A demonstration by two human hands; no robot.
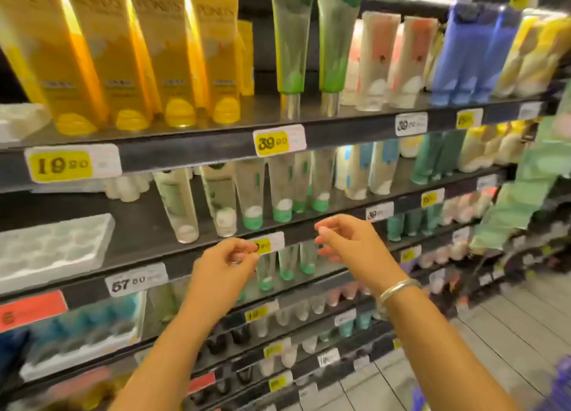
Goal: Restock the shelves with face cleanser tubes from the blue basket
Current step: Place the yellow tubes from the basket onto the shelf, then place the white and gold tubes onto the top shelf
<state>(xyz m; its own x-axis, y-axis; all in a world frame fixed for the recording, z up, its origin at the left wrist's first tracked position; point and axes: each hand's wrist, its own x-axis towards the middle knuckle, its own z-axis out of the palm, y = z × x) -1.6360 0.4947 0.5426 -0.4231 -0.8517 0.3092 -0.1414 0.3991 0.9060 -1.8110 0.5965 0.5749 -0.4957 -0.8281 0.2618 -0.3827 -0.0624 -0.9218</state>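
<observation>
Dark metal shelves [216, 151] hold four yellow boxed tubes [154, 55], two green-capped clear cleanser tubes [251, 194] and two empty white plastic trays [52, 250]. Left hand [225, 265] and right hand [349, 243] hover loosely curled, empty, near the lower tubes.

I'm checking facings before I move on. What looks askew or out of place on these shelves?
On the second shelf, two clear tubes lean sideways with a bare gap to their left, beside an empty white tray. The yellow tubes on the top shelf also tilt. Both hands hold nothing.
</observation>
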